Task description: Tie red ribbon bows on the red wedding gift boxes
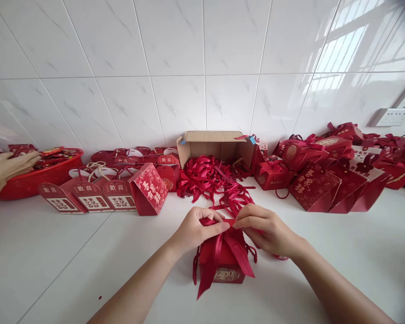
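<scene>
Fingers (212, 221) of both hands are pinched tight on a red satin ribbon (227, 245) atop a small red gift box (222, 265), which stands upright toward the front edge of the white bench (54, 252), about midway along it. The left hand (194, 230) grips one loop of the bow and the right hand (268, 230) the other. The two meet over the lid while the ribbon's tails hang down the box's front face and a red cord droops at either side.

Along the back edge, against the tiled wall, a cardboard carton (216, 143) lies on its side with a heap of loose ribbons (205, 173) spilling from it. A row of flat-folded boxes (87, 195) sits toward the left, and finished, bowed boxes (310, 180) are piled toward the right corner. At the far left, another person's hand (10, 165) hovers at the rim of a red basin (30, 182).

The knot looks best served by an even outward pull on both loops, kept low and centred over the lid so the light box neither tips nor slides. The loops should be matched in size before the knot is drawn tight.
</scene>
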Available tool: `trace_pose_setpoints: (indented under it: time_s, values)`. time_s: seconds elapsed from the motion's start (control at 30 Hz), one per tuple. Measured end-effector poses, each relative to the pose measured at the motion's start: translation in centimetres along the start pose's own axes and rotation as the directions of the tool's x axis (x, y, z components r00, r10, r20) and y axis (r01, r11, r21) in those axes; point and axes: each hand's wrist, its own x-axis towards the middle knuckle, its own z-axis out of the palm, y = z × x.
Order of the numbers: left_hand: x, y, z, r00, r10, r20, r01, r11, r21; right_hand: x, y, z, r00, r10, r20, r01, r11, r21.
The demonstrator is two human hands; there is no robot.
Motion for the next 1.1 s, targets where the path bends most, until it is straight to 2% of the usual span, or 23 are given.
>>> trace_pose_setpoints:
  time_s: [0.23,0.47,0.6,0.83,1.1]
  values:
    - [0.0,-0.3,-0.5,0.997,-0.075,0.017,0.075,0.997,-0.015,0.1,0.0,-0.5,1.000,-0.010,-0.010,0.010,0.999,0.034]
    - [0.0,-0.4,-1.1,0.990,-0.100,0.103,0.102,0.995,-0.014,0.1,0.1,-1.1,1.000,-0.025,-0.010,0.025,1.000,0.006]
    - [-0.1,-0.2,-1.3,0.989,-0.107,0.097,0.107,0.994,0.004,0.1,0.2,-1.1,1.000,-0.011,-0.029,0.011,1.000,0.019]
    - [-0.3,0.1,-1.1,0.988,-0.145,0.059,0.150,0.986,-0.076,0.1,0.2,-0.6,1.000,0.006,-0.007,-0.006,1.000,0.009]
    - [-0.4,0.2,-0.8,0.992,-0.119,0.029,0.119,0.993,0.007,-0.2,0.7,-0.3,0.998,-0.044,-0.040,0.042,0.997,-0.057]
